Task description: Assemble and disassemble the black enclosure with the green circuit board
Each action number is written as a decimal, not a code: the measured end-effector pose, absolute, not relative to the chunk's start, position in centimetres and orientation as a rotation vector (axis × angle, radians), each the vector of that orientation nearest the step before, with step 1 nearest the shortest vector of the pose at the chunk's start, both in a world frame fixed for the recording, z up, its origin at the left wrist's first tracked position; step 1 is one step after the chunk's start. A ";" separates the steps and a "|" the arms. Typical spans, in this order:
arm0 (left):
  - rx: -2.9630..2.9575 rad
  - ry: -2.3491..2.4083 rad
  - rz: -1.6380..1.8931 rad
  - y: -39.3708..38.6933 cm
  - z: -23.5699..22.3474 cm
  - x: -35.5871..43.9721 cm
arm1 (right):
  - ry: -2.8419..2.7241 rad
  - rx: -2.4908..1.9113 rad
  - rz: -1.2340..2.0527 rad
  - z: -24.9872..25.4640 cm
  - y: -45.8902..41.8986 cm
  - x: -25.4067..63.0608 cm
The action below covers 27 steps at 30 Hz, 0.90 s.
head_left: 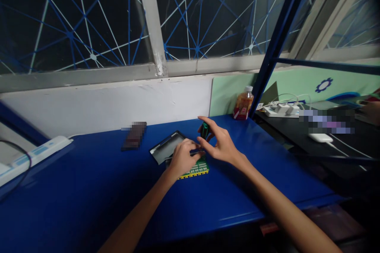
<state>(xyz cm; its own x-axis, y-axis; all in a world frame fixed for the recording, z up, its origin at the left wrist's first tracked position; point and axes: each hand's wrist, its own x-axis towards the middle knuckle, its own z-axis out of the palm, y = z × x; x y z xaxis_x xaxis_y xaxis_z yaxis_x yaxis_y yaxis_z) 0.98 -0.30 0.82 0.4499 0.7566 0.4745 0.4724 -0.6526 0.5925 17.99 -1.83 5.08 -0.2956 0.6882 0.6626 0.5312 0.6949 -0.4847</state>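
Observation:
My right hand (221, 142) is curled around a screwdriver with a green and black handle (204, 128), held upright with the index finger reaching over its top. Beneath it, a green circuit board (194, 168) with rows of pale components and a yellow front edge lies on the blue table. Over the board's back part, my left hand (184, 156) is closed, its fingertips at a small dark piece (195, 151) near the screwdriver's lower end. The tip of the screwdriver is hidden. Just behind my left hand sits a dark-framed panel (168, 146) with a greyish inner face.
A dark phone-like slab (134, 136) lies at the back left of the blue table (89, 189). White power strips lie at the far left (35, 158) and on the black desk at right (282, 110). A drink bottle (244, 103) stands beside the blue post (265, 71).

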 end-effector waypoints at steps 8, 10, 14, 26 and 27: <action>2.331 1.020 1.013 0.0 0.6 0.9 | -1.969 -0.911 0.217 5.1 -1.9 17.9; 2.328 1.018 0.992 0.0 0.6 0.8 | -1.974 -0.913 0.227 5.1 -1.9 17.9; 2.330 0.987 0.961 -0.2 0.7 0.8 | -1.979 -0.900 0.260 5.2 -2.0 17.8; 2.298 0.969 1.083 -0.2 0.9 0.9 | -1.975 -0.881 0.270 5.3 -2.1 17.8; 2.300 0.973 1.074 -0.3 0.9 0.9 | -1.978 -0.887 0.274 5.3 -2.1 17.8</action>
